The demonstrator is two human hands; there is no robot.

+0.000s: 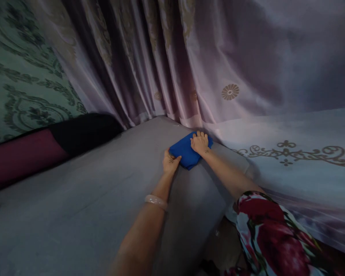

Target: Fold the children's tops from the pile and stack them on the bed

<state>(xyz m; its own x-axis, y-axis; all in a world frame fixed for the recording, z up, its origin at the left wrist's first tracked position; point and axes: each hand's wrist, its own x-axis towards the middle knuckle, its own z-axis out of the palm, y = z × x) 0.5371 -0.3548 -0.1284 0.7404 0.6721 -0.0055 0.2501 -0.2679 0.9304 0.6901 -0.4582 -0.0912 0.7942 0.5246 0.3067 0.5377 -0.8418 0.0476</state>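
Note:
A folded blue cloth (186,151) lies on the grey padded surface (126,188), close to its far right corner. My left hand (170,161) grips the cloth's near left edge, thumb on top and the other fingers at the side or beneath it, partly hidden. Flat on the cloth's right part rests my right hand (200,142), its fingers stretched out and slightly apart. A pale bangle (156,202) circles my left wrist.
Purple and white curtains (230,61) hang right behind the far and right edges. A long maroon and black cushion (54,143) runs along the left side, below the green patterned wall (25,76). Dark floor (224,245) shows at the lower right.

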